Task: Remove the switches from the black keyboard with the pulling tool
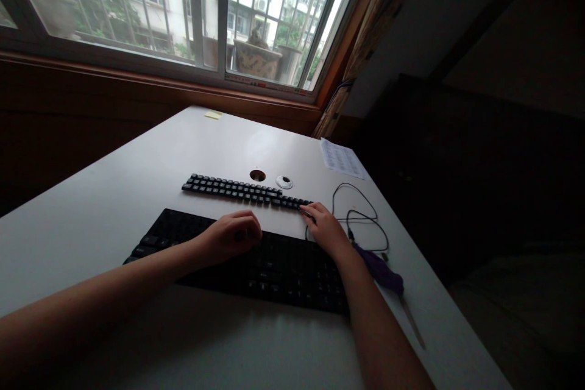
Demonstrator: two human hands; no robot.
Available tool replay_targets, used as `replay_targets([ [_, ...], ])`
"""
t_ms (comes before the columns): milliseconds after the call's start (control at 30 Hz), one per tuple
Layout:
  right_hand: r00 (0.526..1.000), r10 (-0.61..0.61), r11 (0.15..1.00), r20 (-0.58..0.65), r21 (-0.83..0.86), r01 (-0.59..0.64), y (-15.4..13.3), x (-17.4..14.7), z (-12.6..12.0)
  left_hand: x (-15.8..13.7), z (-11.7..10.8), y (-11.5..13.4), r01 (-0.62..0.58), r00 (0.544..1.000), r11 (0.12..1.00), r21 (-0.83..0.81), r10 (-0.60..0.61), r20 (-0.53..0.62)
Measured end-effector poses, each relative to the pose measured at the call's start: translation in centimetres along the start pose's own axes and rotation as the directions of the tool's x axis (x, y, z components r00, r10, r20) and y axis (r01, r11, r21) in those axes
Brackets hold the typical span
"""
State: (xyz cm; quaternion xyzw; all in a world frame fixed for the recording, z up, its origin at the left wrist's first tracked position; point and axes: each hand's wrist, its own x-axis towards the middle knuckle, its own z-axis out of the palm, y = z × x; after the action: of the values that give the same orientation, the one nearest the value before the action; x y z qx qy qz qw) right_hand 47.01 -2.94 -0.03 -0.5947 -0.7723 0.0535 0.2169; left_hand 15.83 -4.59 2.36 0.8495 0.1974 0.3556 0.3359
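Observation:
A black keyboard (283, 271) lies across the desk before me; part of its upper area looks bare of keys, with keys still at its left end and lower right. Loose black keycaps (223, 187) are lined up in rows just beyond it. Over the keyboard's upper middle, my left hand (235, 233) is closed with curled fingers, and what they hold, if anything, is hidden. My right hand (323, 228) pinches at the right end of the keycap rows. A small dark, thin thing shows at its fingertips, too small to name.
A black cable (361, 217) loops to the right, near a purple object (381, 271) with a thin strip. Behind the keycaps are a round desk hole (257, 175) and a white round cover (284, 182). A printed sheet (342, 158) and yellow note (212, 114) lie farther back.

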Motion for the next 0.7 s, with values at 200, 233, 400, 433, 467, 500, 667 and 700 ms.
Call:
replay_targets([
  [200, 1.000, -0.008, 1.000, 0.007, 0.013, 0.008, 0.10, -0.01, 0.04, -0.06, 0.07, 0.00, 0.000, 1.000, 1.000, 0.007, 0.000, 0.005],
  [233, 1.000, -0.009, 1.000, 0.010, 0.014, 0.009, 0.09, -0.01, 0.05, -0.04, 0.07, 0.07, -0.002, 1.000, 1.000, 0.006, 0.002, 0.003],
  [400, 1.000, -0.011, 1.000, 0.020, 0.020, 0.010, -0.14, -0.07, -0.03, 0.10, -0.03, 0.47, 0.003, 1.000, 1.000, -0.010, -0.003, -0.001],
  [433, 1.000, -0.011, 1.000, 0.023, 0.021, 0.011, -0.20, -0.07, -0.06, 0.12, -0.04, 0.49, 0.000, 1.000, 1.000, -0.011, 0.000, -0.001],
  [467, 1.000, -0.012, 1.000, 0.026, 0.021, 0.011, -0.25, -0.08, -0.09, 0.12, -0.06, 0.47, -0.002, 1.000, 1.000, -0.010, 0.002, -0.001],
  [500, 0.999, -0.012, 1.000, 0.030, 0.021, 0.012, -0.29, -0.07, -0.11, 0.11, -0.07, 0.43, -0.004, 1.000, 1.000, -0.009, 0.004, 0.001],
  [667, 0.999, -0.012, 1.000, 0.037, 0.018, 0.012, -0.36, -0.01, -0.11, 0.02, -0.07, 0.18, -0.003, 1.000, 1.000, 0.000, 0.003, 0.010],
  [700, 0.999, -0.015, 1.000, 0.039, 0.019, 0.014, -0.35, 0.00, -0.09, 0.02, -0.06, 0.18, -0.003, 1.000, 1.000, 0.002, 0.003, 0.009],
])
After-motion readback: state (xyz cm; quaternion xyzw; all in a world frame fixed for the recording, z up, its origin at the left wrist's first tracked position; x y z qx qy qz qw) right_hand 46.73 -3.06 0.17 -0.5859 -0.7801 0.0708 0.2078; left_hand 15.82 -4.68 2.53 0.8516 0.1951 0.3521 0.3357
